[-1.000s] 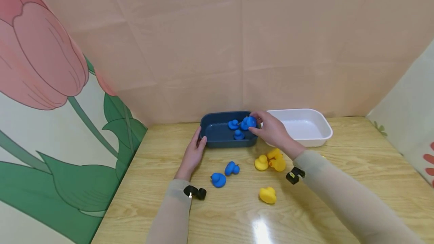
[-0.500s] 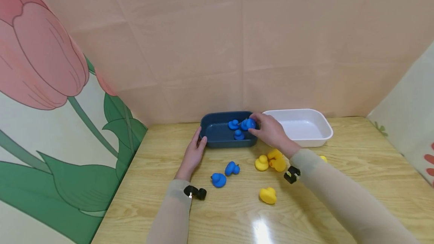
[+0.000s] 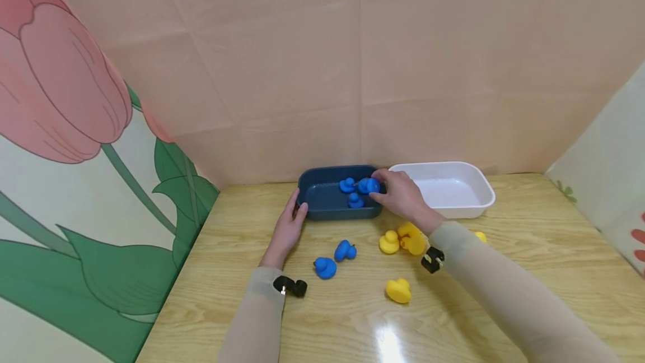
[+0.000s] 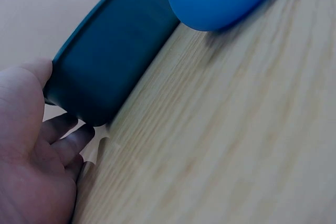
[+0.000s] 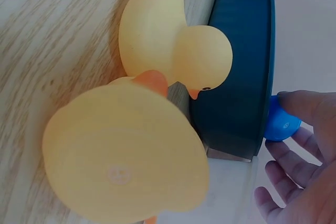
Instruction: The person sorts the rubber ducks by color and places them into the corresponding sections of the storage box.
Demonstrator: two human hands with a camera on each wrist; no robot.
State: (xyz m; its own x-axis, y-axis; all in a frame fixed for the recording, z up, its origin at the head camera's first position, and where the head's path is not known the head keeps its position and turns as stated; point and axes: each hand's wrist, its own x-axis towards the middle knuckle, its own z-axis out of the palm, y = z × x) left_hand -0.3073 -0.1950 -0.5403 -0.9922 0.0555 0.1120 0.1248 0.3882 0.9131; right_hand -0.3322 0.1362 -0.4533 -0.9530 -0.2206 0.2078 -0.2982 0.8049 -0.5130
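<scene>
My right hand pinches a blue rubber duck between thumb and fingertips, low inside the right end of the dark blue tray. Its flat base faces out in the right wrist view, at the tray's rim. Beside it in the tray sit other blue ducks, one close to the front wall. At the opposite end, my left hand holds the tray's corner, thumb at the rim and fingers against the end wall.
Two blue ducks lie on the wooden table before the tray. Several yellow ducks cluster below my right wrist, with one nearer the front. A white tray stands to the right. A draped wall rises behind.
The right hand, with the blue duck, has lowered slightly into the tray and shifted a little; its forearm has moved left. The left hand stays put.
</scene>
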